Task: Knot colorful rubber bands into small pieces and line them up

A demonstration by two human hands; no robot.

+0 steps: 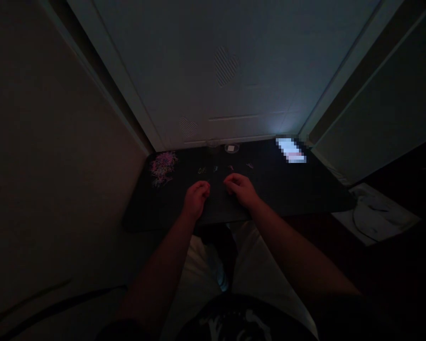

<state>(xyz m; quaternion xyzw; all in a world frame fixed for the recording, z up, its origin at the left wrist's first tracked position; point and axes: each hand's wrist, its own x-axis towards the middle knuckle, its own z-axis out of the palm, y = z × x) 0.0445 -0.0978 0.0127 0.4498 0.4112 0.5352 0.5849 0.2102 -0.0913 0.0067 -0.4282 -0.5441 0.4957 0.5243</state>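
Note:
The scene is very dark. Both my hands rest on a small black table [298, 194] in front of a white door. My left hand [196, 198] has its fingers curled in, the fingertips pinched together. My right hand [240, 187] is curled too, fingers bent down onto the table. Whether either holds anything is too dim to make out. Just beyond the hands lie a few tiny coloured pieces [216, 169] in a row. A heap of pink and multicoloured small loops [162, 166] sits at the table's far left corner.
A lit screen [291, 150], blurred out, glows at the far right of the table. A small round dish [231, 148] and a clear cup [213, 143] stand by the door [227, 71]. A pale bag or cloth [376, 215] lies on the floor to the right.

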